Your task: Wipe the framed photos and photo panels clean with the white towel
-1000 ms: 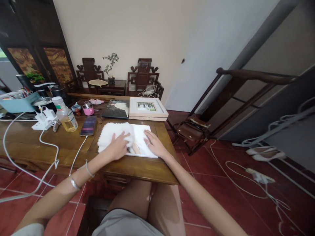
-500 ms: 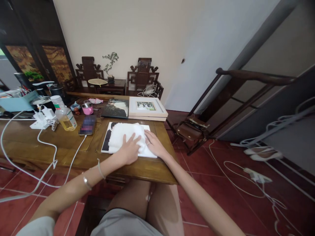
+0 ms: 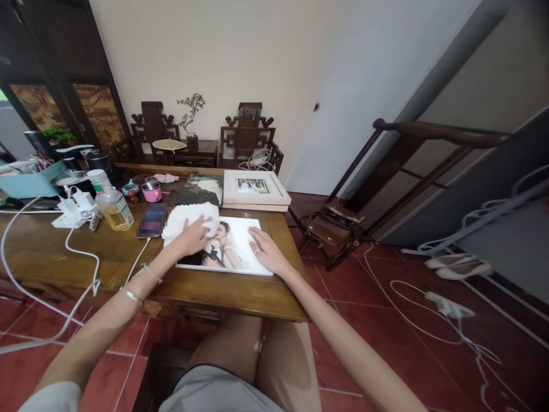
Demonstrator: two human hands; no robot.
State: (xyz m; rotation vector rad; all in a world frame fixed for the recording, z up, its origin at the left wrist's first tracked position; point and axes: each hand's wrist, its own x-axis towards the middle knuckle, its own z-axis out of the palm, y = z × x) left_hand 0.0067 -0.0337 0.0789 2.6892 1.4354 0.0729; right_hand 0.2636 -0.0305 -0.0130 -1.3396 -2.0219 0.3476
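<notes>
A photo panel [image 3: 234,252] with a white edge lies flat on the wooden table [image 3: 240,294]; its print shows a couple posing. Spread over the panel's left end and past its edge is a white fluffy cloth [image 3: 176,220]. My left hand [image 3: 194,236] presses down on this cloth from above, fingers apart, not wrapped round it. At the panel's right side, my right hand [image 3: 263,249] rests flat with fingers stretched out, touching the white surface. The cloth and my left hand hide the panel's upper left part.
Behind the panel are a dark photo board [image 3: 199,190] and stacked pale frames [image 3: 257,197]. To the left are a phone [image 3: 151,220] on a cable, a pink cup [image 3: 151,191], a bottle [image 3: 114,209] and a power strip [image 3: 71,216]. A wooden chair [image 3: 377,171] stands right.
My left hand and the white cloth have moved left across the panel, uncovering the printed couple. My right hand stays on the panel's right side.
</notes>
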